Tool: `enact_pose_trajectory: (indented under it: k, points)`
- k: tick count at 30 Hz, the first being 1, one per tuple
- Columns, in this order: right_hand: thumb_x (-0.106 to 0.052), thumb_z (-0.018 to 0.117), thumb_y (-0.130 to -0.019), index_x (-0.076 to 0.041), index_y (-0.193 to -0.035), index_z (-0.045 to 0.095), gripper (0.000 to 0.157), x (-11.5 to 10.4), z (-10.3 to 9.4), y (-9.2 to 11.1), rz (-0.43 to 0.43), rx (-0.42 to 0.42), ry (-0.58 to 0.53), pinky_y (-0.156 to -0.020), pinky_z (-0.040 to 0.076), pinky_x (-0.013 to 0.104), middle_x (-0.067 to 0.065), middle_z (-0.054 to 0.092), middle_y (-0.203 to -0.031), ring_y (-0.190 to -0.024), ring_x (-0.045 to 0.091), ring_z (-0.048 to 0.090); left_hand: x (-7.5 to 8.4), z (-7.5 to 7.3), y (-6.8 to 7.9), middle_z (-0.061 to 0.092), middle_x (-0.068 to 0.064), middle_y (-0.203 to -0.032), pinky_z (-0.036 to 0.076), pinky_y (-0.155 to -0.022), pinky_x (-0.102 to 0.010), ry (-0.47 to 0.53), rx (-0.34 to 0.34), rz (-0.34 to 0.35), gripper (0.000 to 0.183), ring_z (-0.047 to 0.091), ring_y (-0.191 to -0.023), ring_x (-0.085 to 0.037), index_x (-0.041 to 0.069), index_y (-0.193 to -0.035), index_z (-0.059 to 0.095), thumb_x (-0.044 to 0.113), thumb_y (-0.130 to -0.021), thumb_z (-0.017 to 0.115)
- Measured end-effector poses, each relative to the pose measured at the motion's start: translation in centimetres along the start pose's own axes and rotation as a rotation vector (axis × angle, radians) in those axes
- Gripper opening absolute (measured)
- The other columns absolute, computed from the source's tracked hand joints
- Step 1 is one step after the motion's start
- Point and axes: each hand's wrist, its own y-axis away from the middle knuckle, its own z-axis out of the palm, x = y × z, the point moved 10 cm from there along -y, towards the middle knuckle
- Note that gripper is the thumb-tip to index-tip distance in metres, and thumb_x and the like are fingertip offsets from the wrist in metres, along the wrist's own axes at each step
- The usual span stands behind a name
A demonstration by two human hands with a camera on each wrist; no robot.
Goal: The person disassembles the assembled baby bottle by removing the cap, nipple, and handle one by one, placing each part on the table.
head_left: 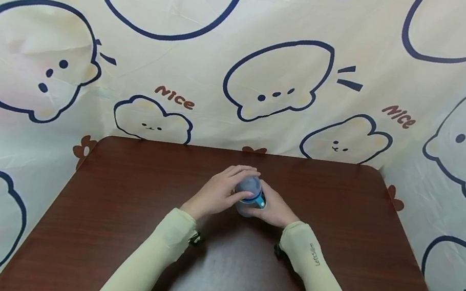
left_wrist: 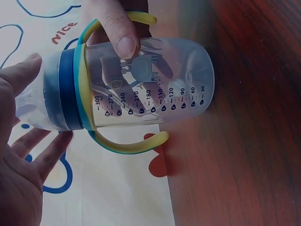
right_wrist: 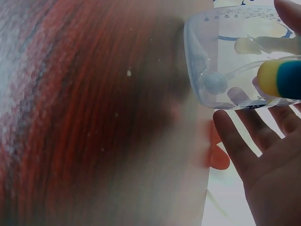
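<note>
A clear baby bottle (left_wrist: pixel 150 84) with a blue collar, a translucent cap (left_wrist: pixel 35 106) and two yellow-and-teal handles (left_wrist: pixel 127 143) stands near the far side of the table. Dark measuring marks run down its side. My left hand (head_left: pixel 223 189) curls round the capped top, thumb on one side and fingers on the other. The right hand (head_left: pixel 275 208) grips the lower body, its thumb laid across the front and its fingers behind. Through the clear wall in the right wrist view, a pale round weight (right_wrist: pixel 216 83) shows at the end of a straw inside.
A dark brown wooden table (head_left: pixel 218 283) spreads beneath both arms, its far edge close behind the bottle. White fabric (head_left: pixel 207 78) printed with blue cartoon outlines hangs along the back and both sides.
</note>
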Motion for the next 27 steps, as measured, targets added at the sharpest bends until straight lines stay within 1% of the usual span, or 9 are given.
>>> enact_pose_trajectory:
  k: [3,5,10,15,17,19,23,25,27]
  points:
    - [-0.036,0.089,-0.083,-0.028,-0.154,0.038,0.088,0.1,-0.4,0.2,0.010,0.014,0.021,-0.116,0.044,0.054,-0.002,0.054,-0.149,-0.135,0.023,0.054,0.1,-0.2,-0.1,0.052,0.005,-0.151,0.055,-0.103,-0.038,0.024,0.009,0.004,0.051,0.054,-0.131,-0.014,0.026,-0.146,0.055,0.035,-0.099,0.071]
    - [-0.037,0.089,-0.083,-0.029,-0.153,0.039,0.086,0.1,-0.6,0.2,0.018,0.022,0.041,-0.115,0.044,0.054,-0.002,0.055,-0.147,-0.134,0.023,0.055,0.0,-0.5,0.0,0.053,0.006,-0.149,0.056,-0.101,-0.038,0.037,0.019,-0.001,0.051,0.055,-0.129,-0.014,0.026,-0.145,0.056,0.034,-0.098,0.073]
    - [-0.041,0.089,-0.082,-0.029,-0.151,0.042,0.084,0.0,-1.1,0.3,0.036,0.026,0.083,-0.114,0.046,0.054,-0.002,0.056,-0.145,-0.131,0.024,0.055,-0.5,-0.9,0.2,0.056,0.006,-0.145,0.055,-0.106,-0.041,0.060,0.042,-0.022,0.052,0.056,-0.128,-0.015,0.026,-0.143,0.058,0.031,-0.095,0.076]
    - [-0.042,0.088,-0.082,-0.030,-0.151,0.044,0.084,0.0,-1.8,0.6,0.057,0.032,0.118,-0.113,0.046,0.055,-0.002,0.055,-0.145,-0.130,0.025,0.054,-1.0,-0.9,0.2,0.056,0.005,-0.142,0.055,-0.106,-0.040,0.102,0.044,-0.041,0.051,0.058,-0.124,-0.016,0.024,-0.141,0.059,0.029,-0.093,0.078]
    - [-0.043,0.088,-0.082,-0.028,-0.152,0.043,0.084,-0.1,-2.0,0.7,0.062,0.040,0.129,-0.112,0.045,0.057,0.000,0.055,-0.146,-0.129,0.026,0.053,-1.3,-0.9,0.3,0.056,0.005,-0.140,0.055,-0.105,-0.040,0.124,0.047,-0.058,0.051,0.058,-0.123,-0.017,0.022,-0.140,0.059,0.029,-0.093,0.078]
    - [-0.044,0.087,-0.083,-0.028,-0.153,0.042,0.085,0.0,-2.2,0.9,0.068,0.045,0.141,-0.113,0.044,0.059,0.001,0.055,-0.146,-0.130,0.027,0.053,-1.8,-0.9,0.5,0.056,0.005,-0.138,0.056,-0.104,-0.041,0.149,0.049,-0.082,0.051,0.059,-0.121,-0.018,0.020,-0.139,0.058,0.029,-0.093,0.078]
    - [-0.046,0.085,-0.084,-0.027,-0.154,0.041,0.085,0.6,-1.9,1.3,0.086,0.041,0.152,-0.112,0.045,0.059,0.002,0.053,-0.147,-0.131,0.027,0.052,-2.6,-0.7,1.3,0.055,0.004,-0.135,0.057,-0.102,-0.047,0.195,0.042,-0.127,0.050,0.060,-0.119,-0.021,0.020,-0.138,0.057,0.027,-0.093,0.078]
    - [-0.046,0.085,-0.084,-0.027,-0.154,0.041,0.085,0.8,-1.8,1.4,0.092,0.033,0.151,-0.113,0.045,0.058,0.001,0.052,-0.148,-0.132,0.027,0.051,-2.9,-0.5,1.6,0.055,0.003,-0.135,0.056,-0.102,-0.049,0.203,0.036,-0.134,0.049,0.060,-0.119,-0.022,0.020,-0.138,0.057,0.027,-0.094,0.077]
    - [-0.046,0.085,-0.085,-0.027,-0.155,0.040,0.085,0.9,-1.7,1.4,0.089,0.028,0.149,-0.113,0.045,0.057,0.002,0.052,-0.148,-0.133,0.027,0.051,-3.0,-0.5,1.7,0.055,0.002,-0.136,0.056,-0.103,-0.051,0.204,0.035,-0.128,0.049,0.061,-0.120,-0.023,0.021,-0.138,0.057,0.027,-0.094,0.077]
